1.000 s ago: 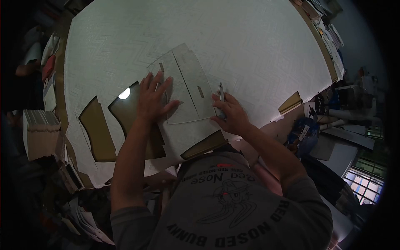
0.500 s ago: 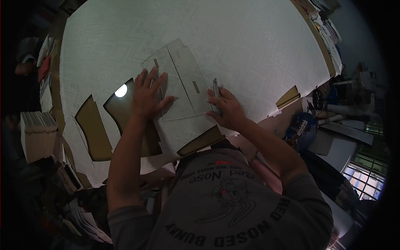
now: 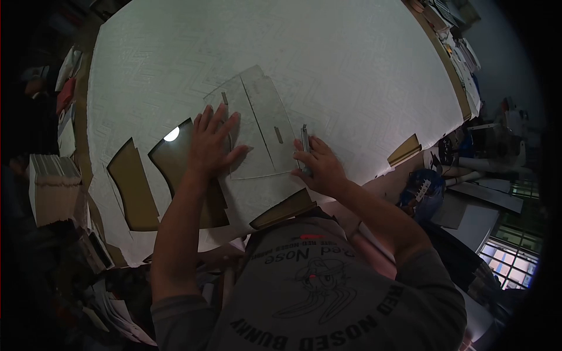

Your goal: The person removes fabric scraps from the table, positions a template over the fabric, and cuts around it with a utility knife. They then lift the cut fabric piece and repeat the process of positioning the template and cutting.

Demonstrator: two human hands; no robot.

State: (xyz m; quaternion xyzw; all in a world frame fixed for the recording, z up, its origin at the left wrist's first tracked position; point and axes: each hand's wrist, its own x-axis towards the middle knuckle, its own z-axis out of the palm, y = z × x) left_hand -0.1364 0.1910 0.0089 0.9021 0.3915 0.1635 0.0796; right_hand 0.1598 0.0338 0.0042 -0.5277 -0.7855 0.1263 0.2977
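Observation:
A clear, curved-sided template (image 3: 261, 120) with a dark lengthwise line and slots lies flat on a large white sheet (image 3: 175, 64) with an embossed zigzag pattern. My left hand (image 3: 212, 144) rests on the template's left side, fingers spread and pressing down, hiding part of that edge. Along the right edge, my right hand (image 3: 322, 167) grips a slim metal utility knife (image 3: 304, 139), which points away from me. Its tip is too small to make out.
Left of my hands, two curved cut-outs (image 3: 136, 187) in the sheet show the brown tabletop. Smaller openings lie by the near edge (image 3: 284, 210) and at the right (image 3: 404, 150). A stack of pale sheets (image 3: 55, 190) stands off the left edge; papers (image 3: 462, 52) line the far right.
The whole scene sits slightly lower in the view, as if my head tilted. Both hands, the template and the knife keep the same positions relative to each other.

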